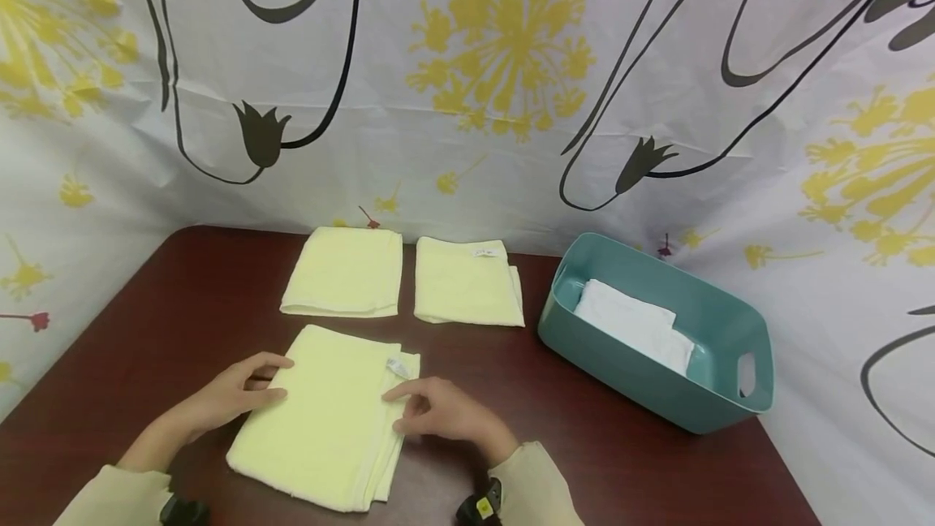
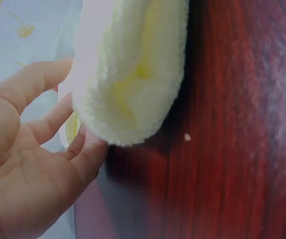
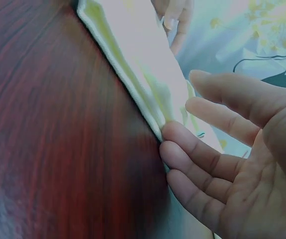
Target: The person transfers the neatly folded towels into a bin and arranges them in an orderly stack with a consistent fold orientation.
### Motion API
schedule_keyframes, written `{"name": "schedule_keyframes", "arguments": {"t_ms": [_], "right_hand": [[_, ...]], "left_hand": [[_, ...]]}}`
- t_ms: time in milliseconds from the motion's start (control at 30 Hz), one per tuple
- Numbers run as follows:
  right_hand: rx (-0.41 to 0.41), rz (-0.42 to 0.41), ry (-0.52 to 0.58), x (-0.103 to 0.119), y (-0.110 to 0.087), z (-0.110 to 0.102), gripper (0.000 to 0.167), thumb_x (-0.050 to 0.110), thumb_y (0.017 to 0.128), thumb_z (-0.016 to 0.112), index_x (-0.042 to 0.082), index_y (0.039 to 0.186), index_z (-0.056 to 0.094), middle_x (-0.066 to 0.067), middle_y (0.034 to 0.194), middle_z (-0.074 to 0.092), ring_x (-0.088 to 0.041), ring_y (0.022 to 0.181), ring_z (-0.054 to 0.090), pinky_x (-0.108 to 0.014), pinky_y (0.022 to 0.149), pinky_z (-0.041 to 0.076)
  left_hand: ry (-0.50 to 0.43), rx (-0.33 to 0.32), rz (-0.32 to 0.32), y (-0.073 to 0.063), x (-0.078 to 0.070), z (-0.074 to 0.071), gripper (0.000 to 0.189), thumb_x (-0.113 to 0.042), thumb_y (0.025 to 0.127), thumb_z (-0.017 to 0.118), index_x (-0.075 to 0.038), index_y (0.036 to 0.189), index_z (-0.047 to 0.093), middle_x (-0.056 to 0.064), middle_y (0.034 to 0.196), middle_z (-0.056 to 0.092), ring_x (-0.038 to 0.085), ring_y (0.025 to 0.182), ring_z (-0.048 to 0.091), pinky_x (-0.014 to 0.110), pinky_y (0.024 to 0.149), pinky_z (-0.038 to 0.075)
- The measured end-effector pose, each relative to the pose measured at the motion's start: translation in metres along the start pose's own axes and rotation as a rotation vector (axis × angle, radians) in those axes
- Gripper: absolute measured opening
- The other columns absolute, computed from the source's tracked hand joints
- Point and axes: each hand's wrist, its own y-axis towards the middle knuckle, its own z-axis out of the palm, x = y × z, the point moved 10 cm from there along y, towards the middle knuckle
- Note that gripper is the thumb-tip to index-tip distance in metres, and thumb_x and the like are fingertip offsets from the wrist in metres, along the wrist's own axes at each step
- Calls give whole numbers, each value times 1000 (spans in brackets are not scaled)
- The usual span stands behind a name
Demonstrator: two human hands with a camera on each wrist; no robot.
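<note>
A folded pale yellow towel (image 1: 321, 412) lies at the front of the table, with layered edges and a white label (image 1: 398, 368) on its right side. My left hand (image 1: 228, 394) touches its left edge, fingers spread and gently bent. At the opposite edge, my right hand (image 1: 444, 411) rests its fingertips near the label. The right wrist view shows the right fingers (image 3: 197, 154) loosely bent against the towel's layered side (image 3: 133, 74). In the left wrist view, the left fingertips meet the thick rounded fold (image 2: 128, 114).
Behind the front towel lie two more folded yellow towels, one at left (image 1: 346, 273) and one at right (image 1: 467, 282). A teal basket (image 1: 621, 372) holding white cloth (image 1: 631, 323) stands at the right of the dark red table (image 1: 584, 461). A patterned curtain (image 1: 453, 177) hangs behind.
</note>
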Motion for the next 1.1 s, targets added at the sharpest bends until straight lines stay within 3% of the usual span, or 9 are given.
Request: {"name": "schedule_keyframes", "arguments": {"t_ms": [333, 533, 600, 700, 833, 1000, 1100], "right_hand": [[-36, 35, -121, -1, 7, 6, 43, 20, 84, 67, 11, 125, 57, 6, 60, 49, -3, 52, 41, -17, 50, 36], [-95, 63, -213, 2, 11, 5, 44, 23, 81, 70, 11, 122, 59, 7, 60, 47, -3, 54, 40, -17, 53, 37], [-130, 79, -249, 4, 12, 4, 44, 25, 79, 72, 12, 120, 61, 7, 66, 54, -3, 56, 43, -18, 57, 39], [-188, 96, -330, 7, 15, 4, 44, 30, 76, 75, 14, 115, 63, 6, 87, 64, -5, 69, 52, -20, 70, 43], [-231, 119, -397, 8, 19, 6, 42, 31, 74, 77, 14, 109, 63, 4, 100, 64, -7, 81, 54, -25, 75, 44], [-255, 141, -353, 7, 22, 9, 40, 21, 72, 78, 13, 107, 61, 2, 95, 63, -6, 77, 51, -25, 68, 44], [-256, 127, -305, 7, 22, 9, 38, 15, 72, 78, 12, 107, 61, 3, 81, 59, -6, 67, 47, -23, 60, 42]], "left_hand": [[11, -20, 2, 2, 0, 0, 55, -16, 88, 61, 7, 131, 35, 18, 107, 50, 24, 86, 52, 33, 66, 49], [12, -43, -1, 2, 1, -1, 56, -16, 87, 63, 7, 130, 36, 18, 107, 49, 24, 84, 52, 32, 65, 49], [11, -50, -2, 2, 1, -1, 57, -17, 87, 64, 7, 130, 36, 18, 107, 49, 24, 84, 52, 32, 65, 49], [5, -64, -16, 2, 2, -1, 57, -18, 86, 64, 6, 130, 37, 18, 106, 49, 24, 84, 52, 32, 65, 49], [-5, -79, -22, 2, 2, 0, 57, -17, 86, 65, 6, 130, 37, 18, 106, 49, 24, 83, 52, 32, 65, 49], [-9, -98, -9, 2, -1, 1, 56, -15, 86, 65, 6, 129, 37, 19, 105, 51, 24, 83, 53, 32, 64, 50], [-8, -106, -1, 2, -3, 2, 55, -13, 86, 65, 7, 129, 37, 19, 105, 51, 25, 83, 54, 32, 64, 50]]}}
